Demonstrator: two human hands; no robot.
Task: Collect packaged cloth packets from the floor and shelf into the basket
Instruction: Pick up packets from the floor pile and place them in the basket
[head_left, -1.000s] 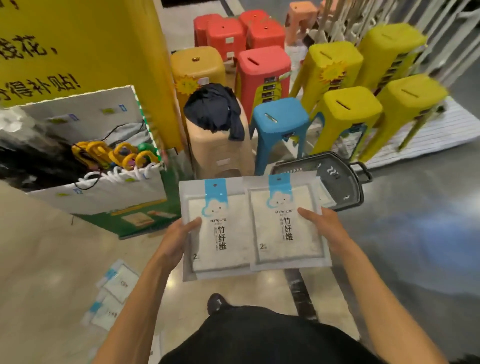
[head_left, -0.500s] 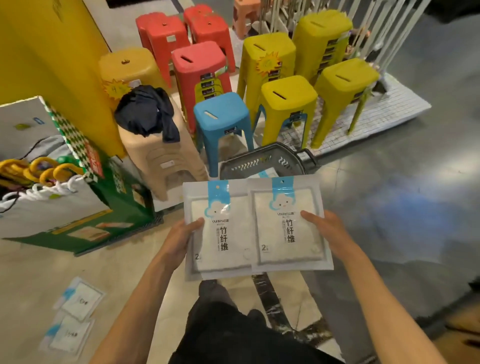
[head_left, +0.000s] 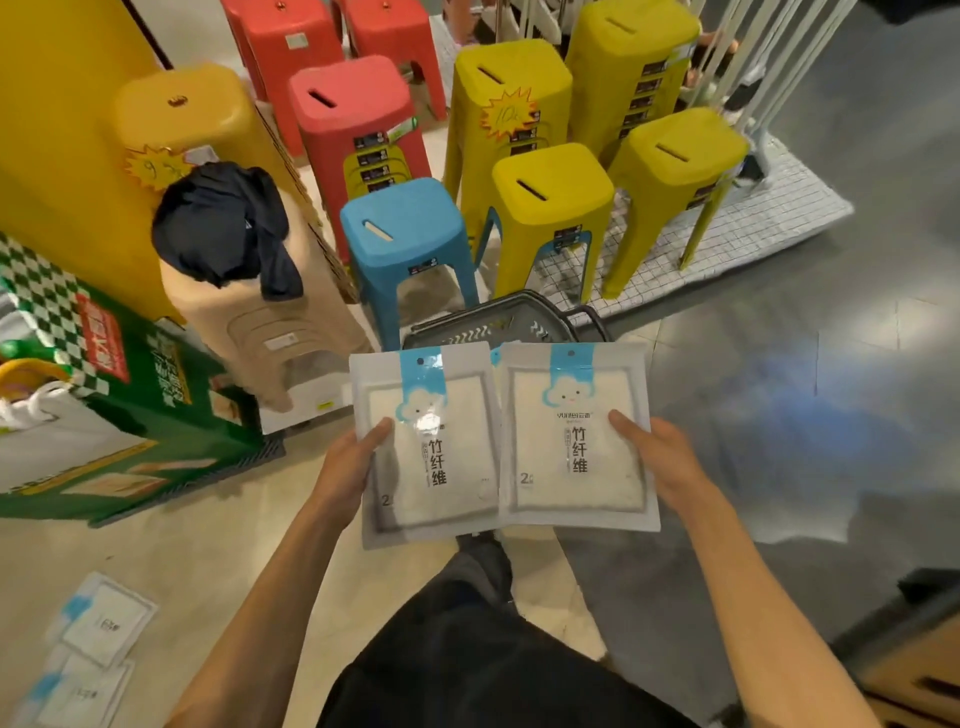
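Left packet (head_left: 428, 447) and right packet (head_left: 574, 436) held side by side, one per hand.
Head view: both run long axis 6 to 12, blue tabs at 12 (inner edges overlapping). The glossy floor (head_left: 779, 415) is beige at 9, grey at 3; the basket (head_left: 488, 325) sits at 12 just beyond them, stools (head_left: 405, 228) behind, two loose packets (head_left: 101, 618) at 7. The left hand (head_left: 348, 467) pinches its packet's 9 o'clock edge, the right hand (head_left: 670, 462) the other's 3 o'clock edge, thumbs on front.

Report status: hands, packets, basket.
Left hand grips left packet, right hand grips right packet. Basket on floor just beyond, partly hidden behind them. Floor packets remain at left. No obstacle seen.
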